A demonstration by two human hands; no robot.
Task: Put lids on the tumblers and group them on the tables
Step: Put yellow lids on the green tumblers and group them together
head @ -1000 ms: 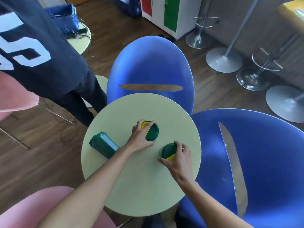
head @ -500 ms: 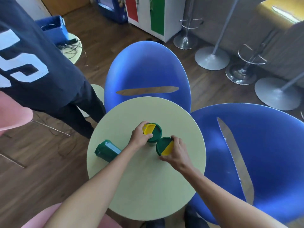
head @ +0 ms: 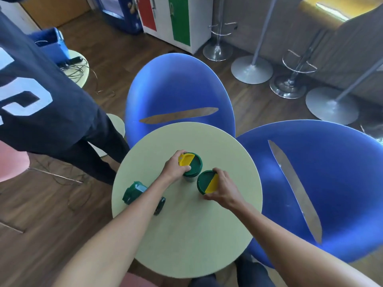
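Observation:
Two upright tumblers with green-and-yellow lids stand close together near the middle of a round pale-green table (head: pixel 186 235). My left hand (head: pixel 175 168) grips the far tumbler (head: pixel 193 165) by its lid edge. My right hand (head: pixel 222 189) grips the near tumbler (head: pixel 204 181) from the right side. A third green tumbler (head: pixel 134 190) lies on its side at the table's left, partly hidden under my left forearm.
Two blue shell chairs (head: pixel 178 90) (head: pixel 323 183) press against the table's far and right sides. A person in dark clothes (head: pixel 47 104) stands close on the left. A pink chair (head: pixel 10 162) is at far left. Metal stool bases (head: pixel 251 68) stand beyond.
Both hands brought the two lidded tumblers closer together, the right one sliding toward the left one. The camera view shifted slightly.

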